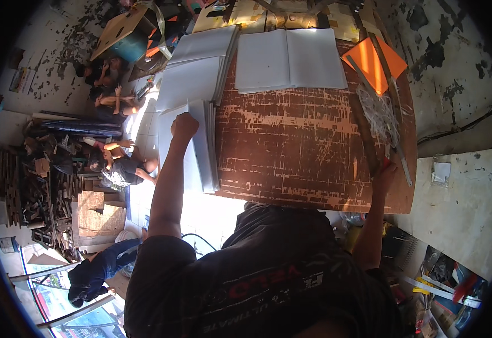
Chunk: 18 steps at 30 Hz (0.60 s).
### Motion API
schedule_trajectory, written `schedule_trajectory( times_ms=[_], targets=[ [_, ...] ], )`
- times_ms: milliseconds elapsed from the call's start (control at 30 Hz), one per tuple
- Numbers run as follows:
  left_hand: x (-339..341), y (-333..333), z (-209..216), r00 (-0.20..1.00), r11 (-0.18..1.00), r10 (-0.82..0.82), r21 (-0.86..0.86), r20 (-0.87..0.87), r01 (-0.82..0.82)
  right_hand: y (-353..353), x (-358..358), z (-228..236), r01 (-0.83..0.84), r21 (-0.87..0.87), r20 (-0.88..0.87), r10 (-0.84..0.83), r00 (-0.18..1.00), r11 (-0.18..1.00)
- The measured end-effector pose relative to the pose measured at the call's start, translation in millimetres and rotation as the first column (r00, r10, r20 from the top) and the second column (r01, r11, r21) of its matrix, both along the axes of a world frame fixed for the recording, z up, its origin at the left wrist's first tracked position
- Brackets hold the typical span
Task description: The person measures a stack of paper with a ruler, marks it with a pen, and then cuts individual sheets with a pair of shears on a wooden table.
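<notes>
My left hand is closed at a stack of large white sheets on the left side of the table, pinching the edge of a top sheet that stands slightly raised. At the table's right edge my right hand is closed around a small red object; most of it is hidden, so its kind cannot be made out. Beside that hand lie a long dark strip and a thin metal ruler.
The worn brown tabletop also bears more white stacks, an open pile of white sheets, orange sheets and clear plastic scraps. People sit on the floor at left, near a heap of wood scraps. A pale board leans at right.
</notes>
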<state>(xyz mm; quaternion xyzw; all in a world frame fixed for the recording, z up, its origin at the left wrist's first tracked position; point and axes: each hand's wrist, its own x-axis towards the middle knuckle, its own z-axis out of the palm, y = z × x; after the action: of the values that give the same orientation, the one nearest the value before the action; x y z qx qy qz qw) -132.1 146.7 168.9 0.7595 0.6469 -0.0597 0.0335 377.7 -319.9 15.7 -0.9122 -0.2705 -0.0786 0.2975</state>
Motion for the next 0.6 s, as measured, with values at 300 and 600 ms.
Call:
schedule_trajectory(
  times_ms=[300, 600],
  targets=[
    [40.7, -46.0, 145.9, 0.901, 0.919, -0.366, 0.24, 0.231, 0.312, 16.7, -17.1, 15.8, 0.018, -0.033, -0.045, -0.019, 0.999, 0.999],
    [120.6, -89.4, 168.7, 0.274, 0.683, -0.083, -0.146, 0.958, 0.715, 5.5, -16.0, 16.3, 0.023, -0.052, -0.08, -0.027, 0.996, 0.998]
  ],
)
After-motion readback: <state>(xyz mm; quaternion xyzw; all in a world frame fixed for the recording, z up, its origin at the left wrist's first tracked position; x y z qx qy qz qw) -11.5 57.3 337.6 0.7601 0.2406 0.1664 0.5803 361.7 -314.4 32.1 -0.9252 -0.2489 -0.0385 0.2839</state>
